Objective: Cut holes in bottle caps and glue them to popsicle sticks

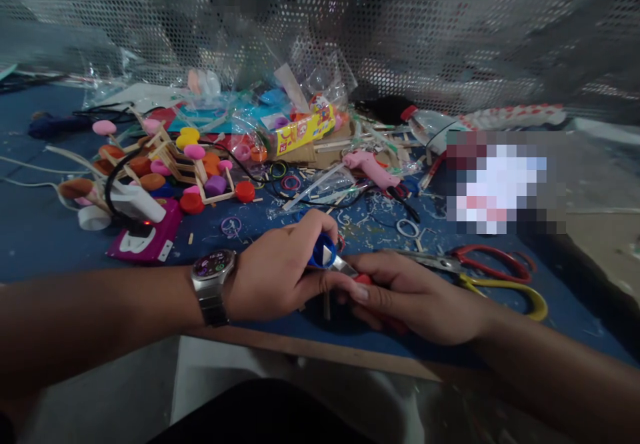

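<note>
My left hand [277, 267], with a watch on its wrist, is closed around a small round blue bottle cap [316, 257]. In my right hand [420, 297] is a red-handled utility knife [364, 279], its short metal blade [344, 267] at the cap's edge. Whether the blade has gone into the cap cannot be seen. The fingertips of both hands meet just below the blade. Most of the knife's handle is hidden under my right fingers. Scissors [493, 267] with red and yellow handles lie on the table right beside my right hand.
Stick frames with coloured caps [200, 171] stand at left, behind a purple power strip [167, 234] with a white plug. Further back lie a pink glue gun [373, 167], a yellow packet [305, 129] and a plastic bottle [433, 127]. Scraps litter the blue table [270, 227].
</note>
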Action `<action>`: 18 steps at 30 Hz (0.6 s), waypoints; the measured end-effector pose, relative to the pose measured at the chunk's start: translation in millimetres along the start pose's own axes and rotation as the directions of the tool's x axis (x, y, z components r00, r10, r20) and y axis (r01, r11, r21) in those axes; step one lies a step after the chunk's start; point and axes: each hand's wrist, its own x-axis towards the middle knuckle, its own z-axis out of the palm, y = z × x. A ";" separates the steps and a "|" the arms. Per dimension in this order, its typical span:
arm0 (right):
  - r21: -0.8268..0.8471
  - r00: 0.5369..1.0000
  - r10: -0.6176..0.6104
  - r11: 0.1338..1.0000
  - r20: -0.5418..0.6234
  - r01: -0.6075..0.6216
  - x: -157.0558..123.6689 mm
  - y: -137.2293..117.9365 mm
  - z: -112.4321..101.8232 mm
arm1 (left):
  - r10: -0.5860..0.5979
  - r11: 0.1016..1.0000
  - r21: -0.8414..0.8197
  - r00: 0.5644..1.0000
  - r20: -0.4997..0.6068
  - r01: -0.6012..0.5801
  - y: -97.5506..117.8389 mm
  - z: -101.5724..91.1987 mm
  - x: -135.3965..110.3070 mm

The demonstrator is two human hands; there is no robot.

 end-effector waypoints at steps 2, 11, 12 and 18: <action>0.002 1.000 0.010 1.000 -0.006 -0.010 -0.5 -0.4 0.0 | -0.016 1.000 -0.010 1.000 0.020 0.016 0.3 -0.6 0.1; -0.019 1.000 0.016 1.000 -0.006 -0.016 -1.7 -0.8 -0.8 | -0.008 1.000 -0.010 1.000 0.024 0.008 -1.0 -2.3 2.6; -0.017 1.000 0.013 1.000 -0.006 -0.013 -1.5 -1.0 -0.8 | 0.003 1.000 -0.002 1.000 0.013 -0.003 -1.5 -2.1 2.9; 0.023 0.999 -0.015 1.000 -0.037 0.016 -0.7 1.4 -1.7 | 0.053 0.998 -0.009 0.992 -0.115 -0.055 -5.0 0.9 1.8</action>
